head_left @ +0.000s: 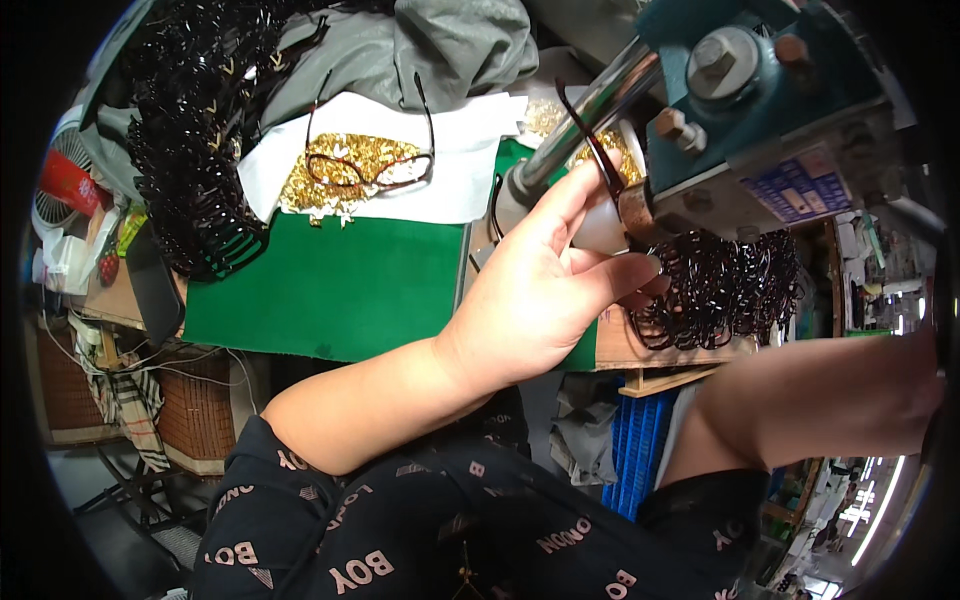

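Observation:
My left hand (530,290) is raised under the head of a teal press machine (720,120). Its thumb and fingers are closed on a dark tortoiseshell eyeglass frame (600,160), whose temple sticks up past the fingers; the rest of the frame is mostly hidden by the hand and the machine. A pale round block (600,225) sits behind the fingers, below the press head. Toward the right rim stretches my right forearm (810,400); the hand at its end is lost in the dark edge. Another pair of glasses (345,170) rests on gold-coloured small parts (330,205) on white paper.
A green mat (330,290) covers the tabletop. At the far left is a tall heap of dark eyeglass frames (190,150); a second heap (730,295) lies right of my left hand. A metal column (575,125) stands beside the press. Grey cloth (460,45) lies at the back.

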Demonstrator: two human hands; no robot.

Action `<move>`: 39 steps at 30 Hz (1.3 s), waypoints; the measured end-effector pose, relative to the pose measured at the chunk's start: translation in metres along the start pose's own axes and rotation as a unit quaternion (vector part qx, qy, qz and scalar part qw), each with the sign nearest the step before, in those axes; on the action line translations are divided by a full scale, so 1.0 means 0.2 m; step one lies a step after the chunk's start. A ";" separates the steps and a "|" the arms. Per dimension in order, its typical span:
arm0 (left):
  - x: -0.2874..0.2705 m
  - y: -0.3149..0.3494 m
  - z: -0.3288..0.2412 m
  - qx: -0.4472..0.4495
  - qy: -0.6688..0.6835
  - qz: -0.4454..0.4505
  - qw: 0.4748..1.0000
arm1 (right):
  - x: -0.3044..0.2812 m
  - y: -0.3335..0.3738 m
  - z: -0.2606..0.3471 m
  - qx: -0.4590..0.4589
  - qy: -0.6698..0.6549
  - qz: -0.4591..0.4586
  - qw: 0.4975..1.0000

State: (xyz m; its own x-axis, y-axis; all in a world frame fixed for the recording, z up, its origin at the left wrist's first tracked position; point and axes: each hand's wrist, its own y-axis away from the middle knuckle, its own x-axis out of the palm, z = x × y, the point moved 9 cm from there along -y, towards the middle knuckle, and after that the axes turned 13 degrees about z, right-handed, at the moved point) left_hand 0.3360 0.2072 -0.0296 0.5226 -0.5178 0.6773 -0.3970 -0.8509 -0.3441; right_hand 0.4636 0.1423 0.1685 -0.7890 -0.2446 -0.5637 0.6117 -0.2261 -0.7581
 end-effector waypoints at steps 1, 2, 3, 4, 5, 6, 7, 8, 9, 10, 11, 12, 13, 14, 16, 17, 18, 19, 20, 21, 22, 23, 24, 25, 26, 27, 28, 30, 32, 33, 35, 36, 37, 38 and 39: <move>0.00 0.00 0.02 -0.002 0.010 0.006 1.000 | 0.04 0.07 0.06 -0.013 0.007 0.030 0.999; -0.01 0.01 0.00 0.010 0.008 -0.002 1.000 | 0.08 0.10 0.08 -0.043 -0.004 0.062 0.997; -0.07 0.01 0.02 -0.009 -0.070 -0.042 0.997 | 0.10 0.09 0.08 -0.087 -0.011 0.100 0.991; -0.03 0.02 0.03 0.036 0.033 -0.044 0.998 | 0.12 0.06 0.10 -0.123 -0.019 0.138 0.983; -0.05 -0.01 0.03 0.009 -0.012 -0.028 1.000 | 0.10 -0.04 0.07 -0.150 -0.051 0.179 0.971; -0.07 -0.04 0.03 -0.019 -0.055 -0.010 0.998 | 0.06 -0.09 0.07 -0.154 -0.049 0.129 0.978; -0.05 -0.02 0.04 -0.024 0.003 -0.005 1.000 | 0.02 -0.12 0.07 -0.141 -0.053 0.076 0.986; -0.05 -0.03 -0.01 -0.016 -0.007 -0.002 1.000 | -0.02 -0.13 0.04 -0.117 -0.020 -0.064 0.991; -0.05 0.02 -0.04 -0.014 -0.012 -0.007 1.000 | -0.04 -0.07 0.00 -0.082 0.008 -0.205 0.975; -0.06 0.07 -0.08 -0.013 -0.017 -0.013 1.000 | -0.08 0.04 -0.04 -0.045 0.036 -0.342 0.938; -0.08 0.16 -0.18 0.009 -0.009 -0.053 0.998 | -0.12 0.11 -0.13 -0.013 0.074 -0.325 0.943; -0.11 0.24 -0.23 0.013 0.016 -0.057 0.998 | -0.16 0.21 -0.25 0.021 0.120 -0.309 0.943; -0.20 0.33 -0.28 0.029 0.022 -0.066 0.997 | -0.06 0.31 -0.49 0.150 0.151 -0.276 0.937; -0.30 0.43 -0.31 0.035 -0.003 -0.088 0.996 | 0.01 0.42 -0.68 0.290 0.217 -0.216 0.907; -0.52 0.58 -0.34 0.048 -0.037 -0.124 0.990 | 0.26 0.59 -1.01 0.449 0.231 -0.066 0.861; -0.63 0.65 -0.35 0.039 -0.049 -0.169 0.984 | 0.40 0.70 -1.21 0.479 0.291 0.107 0.821; -0.75 0.73 -0.33 0.017 -0.041 -0.203 0.978 | 0.51 0.80 -1.36 0.489 0.321 0.207 0.784; -0.84 0.82 -0.33 0.007 -0.067 -0.239 0.969 | 0.58 0.86 -1.47 0.498 0.339 0.252 0.757; -0.90 0.88 -0.35 0.001 -0.094 -0.278 0.956 | 0.62 0.89 -1.56 0.507 0.351 0.273 0.739; -0.91 0.92 -0.36 -0.011 -0.138 -0.297 0.945 | 0.64 0.94 -1.61 0.518 0.359 0.287 0.721; -0.91 0.94 -0.37 -0.024 -0.182 -0.313 0.932 | 0.62 0.95 -1.66 0.526 0.367 0.289 0.711; -0.93 0.99 -0.41 -0.048 -0.267 -0.354 0.895 | 0.61 0.94 -1.70 0.527 0.372 0.289 0.707; -0.86 0.98 -0.48 -0.060 -0.476 -0.344 0.807 | 0.60 0.94 -1.71 0.529 0.373 0.286 0.706; -0.74 0.94 -0.53 -0.073 -0.647 -0.309 0.693 | 0.59 0.95 -1.71 0.529 0.372 0.278 0.711; -0.51 0.85 -0.55 -0.083 -0.787 -0.269 0.549 | 0.60 0.94 -1.71 0.521 0.370 0.272 0.720; -0.41 0.76 -0.51 -0.078 -0.810 -0.216 0.540 | 0.59 0.93 -1.70 0.512 0.369 0.263 0.729; -0.34 0.68 -0.46 -0.072 -0.829 -0.163 0.530 | 0.59 0.93 -1.69 0.506 0.368 0.255 0.737; -0.34 0.53 -0.26 -0.152 -0.851 -0.063 0.499 | 0.53 0.95 -1.66 0.502 0.368 0.233 0.747; -0.45 0.51 -0.11 -0.196 -0.847 -0.042 0.492 | 0.51 0.94 -1.64 0.487 0.363 0.217 0.764; -0.47 0.52 -0.12 -0.187 -0.836 -0.072 0.511 | 0.50 0.92 -1.64 0.478 0.364 0.209 0.772; -0.51 0.58 -0.11 -0.186 -0.815 -0.080 0.543 | 0.48 0.91 -1.62 0.461 0.371 0.195 0.782; -0.51 0.60 -0.11 -0.187 -0.804 -0.083 0.558 | 0.47 0.90 -1.61 0.451 0.381 0.187 0.785; -0.50 0.62 -0.11 -0.181 -0.797 -0.096 0.568 | 0.45 0.90 -1.59 0.439 0.394 0.179 0.787; -0.50 0.63 -0.12 -0.178 -0.790 -0.106 0.577 | 0.44 0.89 -1.57 0.424 0.411 0.168 0.789; -0.50 0.64 -0.13 -0.174 -0.783 -0.115 0.586 | 0.41 0.88 -1.54 0.411 0.425 0.151 0.792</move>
State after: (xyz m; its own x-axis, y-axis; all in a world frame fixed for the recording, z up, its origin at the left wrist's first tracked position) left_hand 0.2140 0.1514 -0.1243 0.5363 -0.0721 -0.8409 -0.1680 -0.9855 -0.0227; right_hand 0.4879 0.3720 -0.1116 -0.1390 0.2406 -0.9606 0.3361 -0.9010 -0.2743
